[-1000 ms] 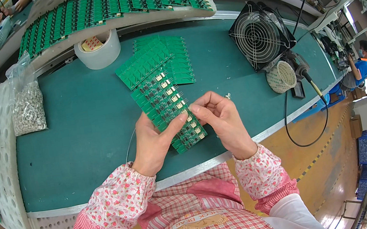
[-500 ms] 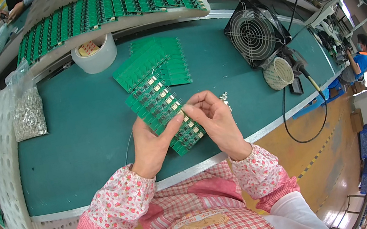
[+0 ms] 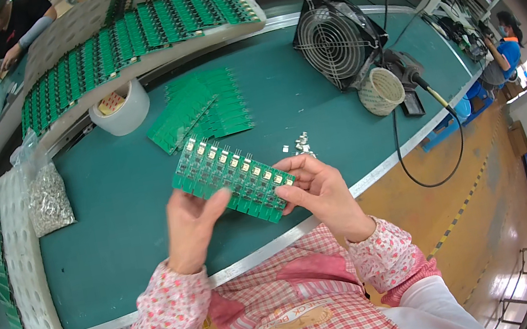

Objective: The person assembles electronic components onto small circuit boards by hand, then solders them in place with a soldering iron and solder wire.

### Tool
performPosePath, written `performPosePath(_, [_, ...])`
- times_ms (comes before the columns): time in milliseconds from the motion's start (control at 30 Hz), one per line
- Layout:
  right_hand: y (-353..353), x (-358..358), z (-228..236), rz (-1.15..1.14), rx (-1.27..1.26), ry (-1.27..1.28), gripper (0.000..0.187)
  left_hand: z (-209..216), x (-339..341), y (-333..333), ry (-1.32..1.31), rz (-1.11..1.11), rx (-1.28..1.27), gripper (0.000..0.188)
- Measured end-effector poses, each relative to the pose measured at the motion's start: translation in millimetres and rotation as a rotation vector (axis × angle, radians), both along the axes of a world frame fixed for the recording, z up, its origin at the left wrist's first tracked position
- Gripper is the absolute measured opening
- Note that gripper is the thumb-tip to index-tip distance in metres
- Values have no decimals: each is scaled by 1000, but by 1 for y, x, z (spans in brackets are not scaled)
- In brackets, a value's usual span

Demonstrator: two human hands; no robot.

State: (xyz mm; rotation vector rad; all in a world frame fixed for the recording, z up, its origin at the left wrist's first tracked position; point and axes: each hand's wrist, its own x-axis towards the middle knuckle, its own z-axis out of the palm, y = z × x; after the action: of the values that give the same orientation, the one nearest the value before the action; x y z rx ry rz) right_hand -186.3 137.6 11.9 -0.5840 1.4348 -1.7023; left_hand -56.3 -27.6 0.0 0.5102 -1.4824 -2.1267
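A green circuit board panel (image 3: 227,178) is held tilted above the bench, a row of small white connectors with thin pins along its far edge. My left hand (image 3: 193,225) grips its left end, thumb on the near side and the other fingers partly hidden beneath. At the right end, my right hand (image 3: 316,192) pinches the panel between thumb and fingers. Several loose white connectors (image 3: 303,144) lie on the bench just beyond my right hand. Past the held panel, more green circuit boards (image 3: 187,111) lie in an overlapping stack.
Foam racks at the back carry rows of boards (image 3: 135,37); another foam tray (image 3: 23,263) stands left. Near it are a bag of small parts (image 3: 49,199) and a tape roll (image 3: 122,112). A fan (image 3: 335,42), a tan roll (image 3: 380,92) and a corded soldering iron (image 3: 433,92) sit right.
The panel has turned counterclockwise to lie more sideways, and its connector edge now faces away from me. My right hand has shifted to its right end. The view has moved slightly.
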Motion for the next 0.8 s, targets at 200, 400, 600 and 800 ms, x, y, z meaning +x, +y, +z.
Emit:
performPosePath(200, [22, -30, 4, 147, 119, 66, 30, -5, 51, -34, -225, 268, -410, 41])
performPosePath(400, [21, -46, 3, 382, 282, 194, 27, -3, 68, -25, -265, 315, -517, 43])
performPosePath(600, [23, -39, 7, 314, 405, 871, 24, 5, 54, 6, -234, 232, -636, 45])
performPosePath(800, [77, -59, 14, -262, 378, 584, 23, 7, 47, 21, -269, 160, -895, 31])
